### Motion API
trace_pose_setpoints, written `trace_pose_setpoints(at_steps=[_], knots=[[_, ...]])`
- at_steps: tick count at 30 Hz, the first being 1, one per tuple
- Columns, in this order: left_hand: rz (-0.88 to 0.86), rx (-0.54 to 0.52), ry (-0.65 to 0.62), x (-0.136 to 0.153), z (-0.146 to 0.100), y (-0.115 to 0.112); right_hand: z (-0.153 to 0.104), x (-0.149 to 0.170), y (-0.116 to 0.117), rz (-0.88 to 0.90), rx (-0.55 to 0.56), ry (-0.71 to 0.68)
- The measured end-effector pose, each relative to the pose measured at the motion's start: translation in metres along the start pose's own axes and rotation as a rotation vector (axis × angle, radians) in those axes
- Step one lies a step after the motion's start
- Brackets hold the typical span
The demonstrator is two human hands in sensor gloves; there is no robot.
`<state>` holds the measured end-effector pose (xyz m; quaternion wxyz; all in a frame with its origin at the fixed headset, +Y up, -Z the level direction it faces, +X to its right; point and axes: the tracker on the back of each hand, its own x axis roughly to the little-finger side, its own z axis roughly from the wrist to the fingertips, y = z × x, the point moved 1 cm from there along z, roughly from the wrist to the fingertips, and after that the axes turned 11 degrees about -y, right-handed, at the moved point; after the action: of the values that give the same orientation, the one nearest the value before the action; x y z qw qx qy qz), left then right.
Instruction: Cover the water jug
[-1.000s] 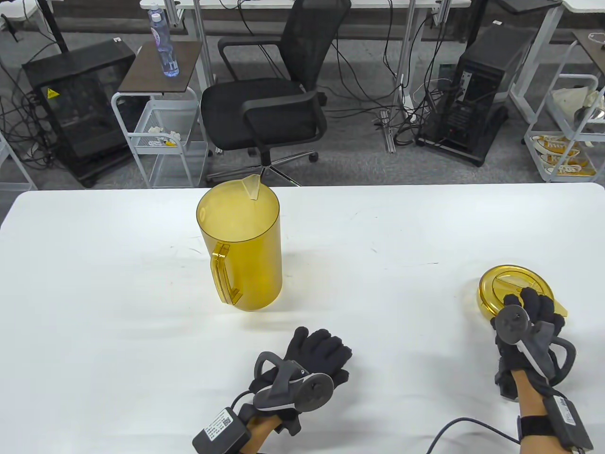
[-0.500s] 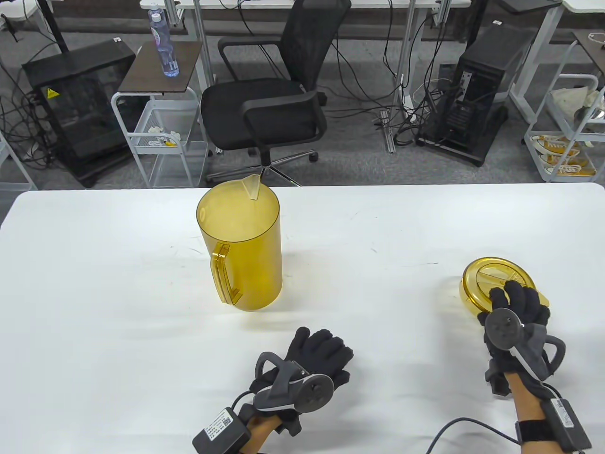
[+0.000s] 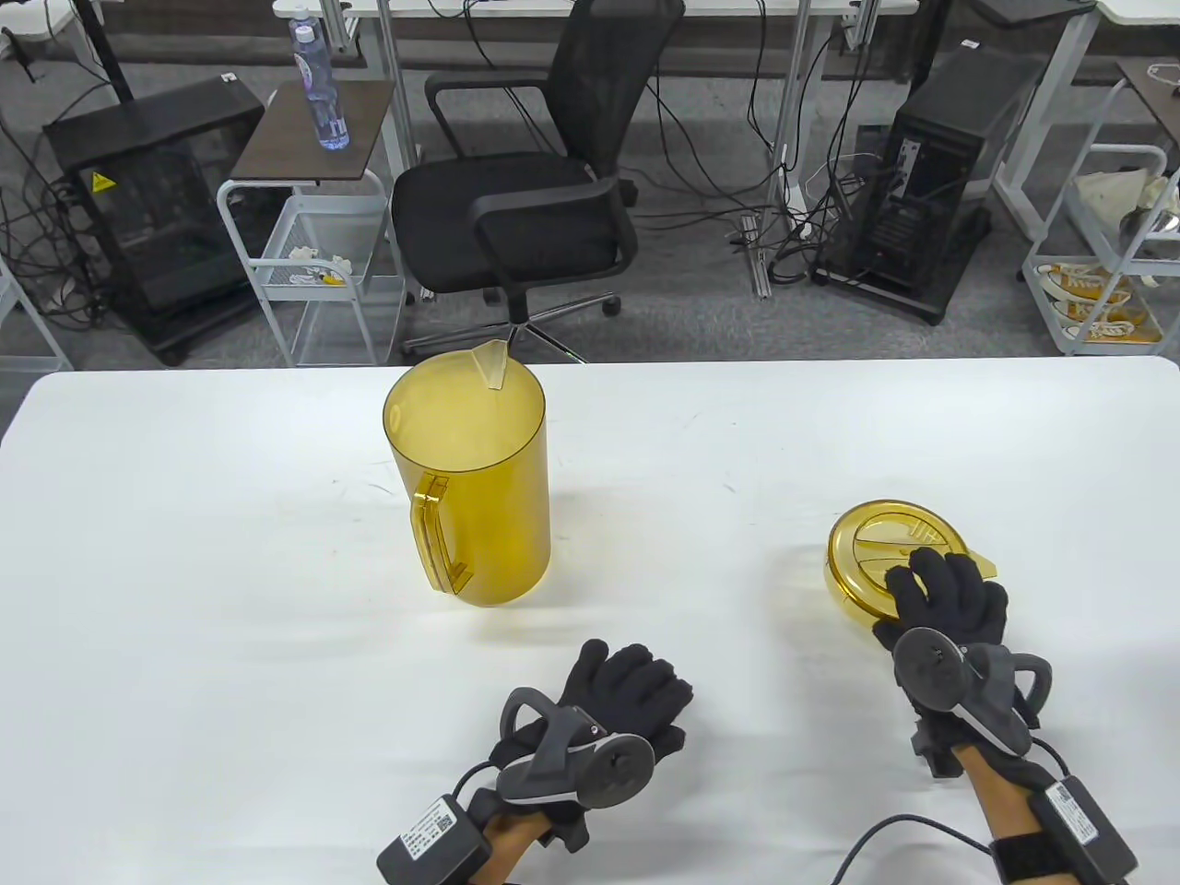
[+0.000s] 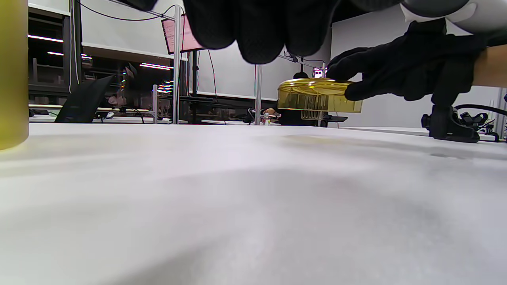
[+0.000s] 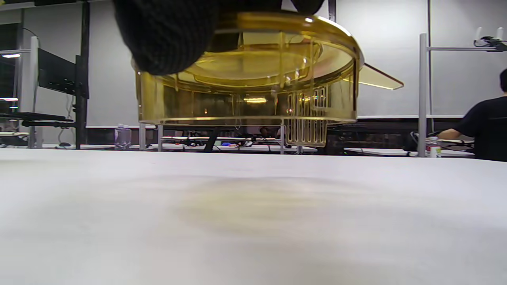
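A tall amber jug [image 3: 475, 489] stands uncovered at the table's middle left, handle toward me, spout pointing away. Its edge shows at the left of the left wrist view as the jug wall [image 4: 12, 71]. My right hand [image 3: 940, 599] grips the round amber lid [image 3: 885, 548] at its near rim and holds it above the table. The left wrist view shows the lid [image 4: 317, 97] clear of the surface, right hand [image 4: 396, 71] on it. From below, the lid [image 5: 253, 79] hangs over its own shadow. My left hand [image 3: 631, 691] rests flat on the table, holding nothing.
The white table [image 3: 184, 599] spreads wide around the jug. Beyond its far edge stand a black office chair [image 3: 516, 194], a small cart with a water bottle [image 3: 318, 88], and computer towers with cables on the floor.
My right hand has carried the lid leftward and a little farther from me, off the table. The left hand and the jug have stayed put.
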<state>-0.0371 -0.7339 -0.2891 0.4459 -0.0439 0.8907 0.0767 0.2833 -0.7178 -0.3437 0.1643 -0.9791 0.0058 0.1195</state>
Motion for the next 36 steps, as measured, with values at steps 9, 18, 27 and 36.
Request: trace_pose_setpoints(at_steps=[9, 18, 27, 36], knots=[[0.011, -0.017, -0.006, -0.001, 0.0, 0.002, -0.009, -0.038, -0.009, 0.068, 0.022, -0.152], [0.024, -0.063, -0.023, -0.005, -0.001, 0.008, -0.021, -0.078, -0.014, 0.167, -0.004, -0.34], [0.06, -0.067, -0.046, -0.012, -0.001, 0.008, -0.03, -0.101, -0.015, 0.202, -0.038, -0.503], [0.116, -0.012, -0.05, -0.015, 0.0, 0.001, -0.037, -0.107, -0.026, 0.314, 0.019, -0.639]])
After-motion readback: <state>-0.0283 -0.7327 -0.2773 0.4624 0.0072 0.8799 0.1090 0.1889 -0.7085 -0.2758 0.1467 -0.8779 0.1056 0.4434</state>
